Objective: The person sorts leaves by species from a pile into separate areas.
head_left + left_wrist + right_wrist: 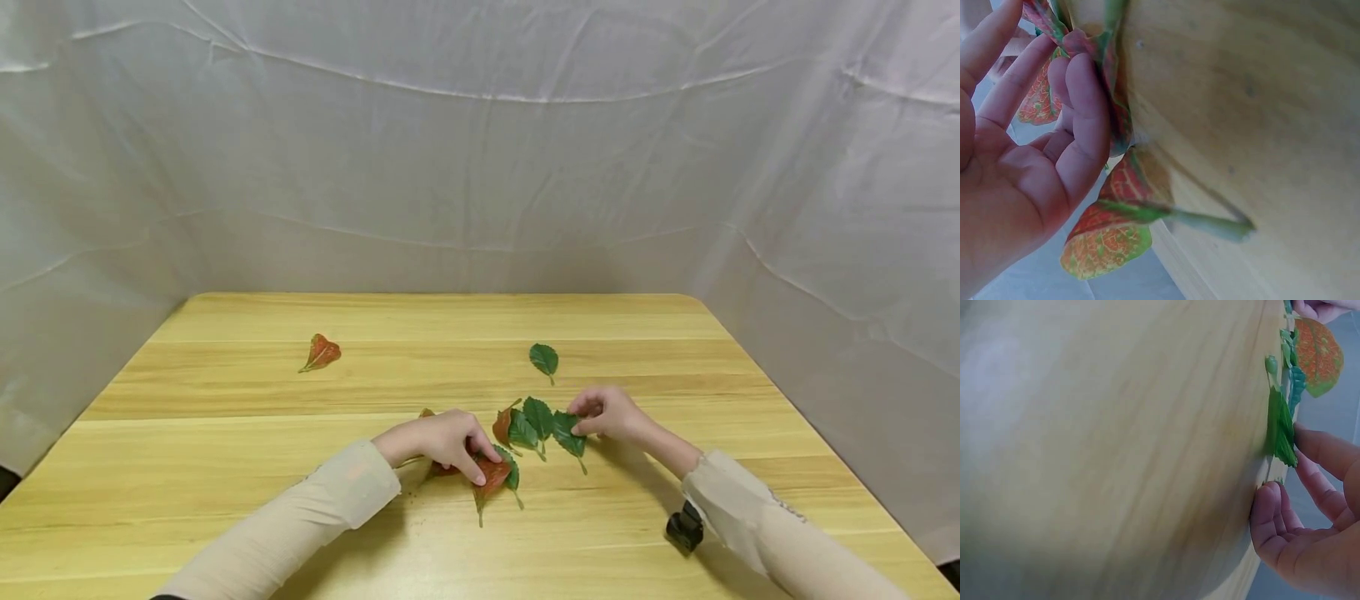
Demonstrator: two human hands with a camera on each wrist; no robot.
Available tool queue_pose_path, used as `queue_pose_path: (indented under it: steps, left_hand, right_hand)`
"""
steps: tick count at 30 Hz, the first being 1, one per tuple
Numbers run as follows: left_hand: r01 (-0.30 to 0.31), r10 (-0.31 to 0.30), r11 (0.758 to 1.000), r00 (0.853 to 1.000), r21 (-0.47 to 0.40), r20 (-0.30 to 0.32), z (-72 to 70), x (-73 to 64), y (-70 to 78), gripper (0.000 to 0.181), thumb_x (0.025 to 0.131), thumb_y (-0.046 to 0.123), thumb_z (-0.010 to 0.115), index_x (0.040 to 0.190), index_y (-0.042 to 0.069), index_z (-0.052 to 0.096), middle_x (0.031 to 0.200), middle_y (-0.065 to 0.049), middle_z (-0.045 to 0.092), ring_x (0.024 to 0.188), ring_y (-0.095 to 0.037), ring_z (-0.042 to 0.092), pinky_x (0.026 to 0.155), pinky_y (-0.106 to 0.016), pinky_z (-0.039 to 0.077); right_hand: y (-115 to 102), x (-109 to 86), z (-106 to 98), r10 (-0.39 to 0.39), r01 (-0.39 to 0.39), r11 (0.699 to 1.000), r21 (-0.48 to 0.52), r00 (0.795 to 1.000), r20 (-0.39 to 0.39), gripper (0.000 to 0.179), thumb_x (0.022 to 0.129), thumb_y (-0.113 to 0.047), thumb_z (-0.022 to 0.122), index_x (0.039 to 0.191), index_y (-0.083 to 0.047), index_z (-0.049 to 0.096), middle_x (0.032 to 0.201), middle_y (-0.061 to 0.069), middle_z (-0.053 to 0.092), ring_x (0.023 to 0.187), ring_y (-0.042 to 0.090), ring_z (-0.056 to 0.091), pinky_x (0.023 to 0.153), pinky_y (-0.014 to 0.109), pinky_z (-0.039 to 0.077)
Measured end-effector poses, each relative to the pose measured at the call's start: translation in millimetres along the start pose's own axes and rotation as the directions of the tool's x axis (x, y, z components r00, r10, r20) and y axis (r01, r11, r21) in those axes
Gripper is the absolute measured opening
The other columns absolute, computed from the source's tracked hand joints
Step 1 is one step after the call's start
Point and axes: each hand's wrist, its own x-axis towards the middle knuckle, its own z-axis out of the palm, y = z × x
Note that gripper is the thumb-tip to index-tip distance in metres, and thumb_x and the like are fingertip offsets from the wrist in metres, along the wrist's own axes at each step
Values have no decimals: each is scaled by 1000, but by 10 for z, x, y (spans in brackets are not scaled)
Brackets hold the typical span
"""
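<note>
My left hand point(450, 439) is over a cluster of leaves, its thumb and index finger pinching a red leaf point(492, 477). A green leaf point(512, 469) lies partly beneath that one. In the left wrist view, another red leaf point(1116, 194) with a long stem shows below the fingers. My right hand point(611, 414) is at the right end of a row of green leaves, its thumb touching the serrated green leaf point(567, 432). Its bent fingertips point(1266, 500) rest near the tabletop, apart from the thumb. Two overlapping green leaves point(537, 417) and a red leaf point(502, 425) lie between the hands.
A red leaf point(323, 352) lies alone at the back left of the wooden table point(225, 467). Farther back than the row is a single green leaf point(543, 358). A pale cloth point(465, 167) hangs around the table's back and sides. The right wrist carries a small black device point(684, 528).
</note>
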Motion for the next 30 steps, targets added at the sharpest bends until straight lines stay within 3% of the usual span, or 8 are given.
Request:
queue_pose_path:
  steps: [6,15,23,30]
  left_hand:
    - [1,-1,1000,1000,4,1,2,0,1,27,74,6,72,101,5,69,50,3,36,36,-3,30,39,-16,30]
    - [4,-4,1000,1000,12,1,-9,-3,2,27,74,7,72,101,6,69,53,2,39,36,-3,31,39,-16,31]
    - [-20,20,999,1000,33,12,-33,0,21,27,75,6,71,102,5,68,52,2,42,35,-4,34,37,-16,34]
    - [-2,2,1000,1000,16,-11,-55,-1,40,24,79,5,67,102,1,67,60,3,56,37,-8,39,38,-19,36]
  right_hand:
    - [19,-2,8,-35,36,998,-58,999,14,29,66,0,74,92,7,63,84,9,62,69,15,50,60,26,44]
    - [41,11,4,-60,64,995,-78,997,45,26,68,1,74,91,7,64,84,10,62,66,15,48,54,26,42]
    - [43,31,18,-35,42,988,-147,998,46,27,67,1,73,93,6,65,84,8,63,69,15,49,59,30,43]
    - [24,25,27,-7,13,985,-172,999,35,26,69,-1,73,94,4,66,90,11,64,78,18,53,68,33,46]
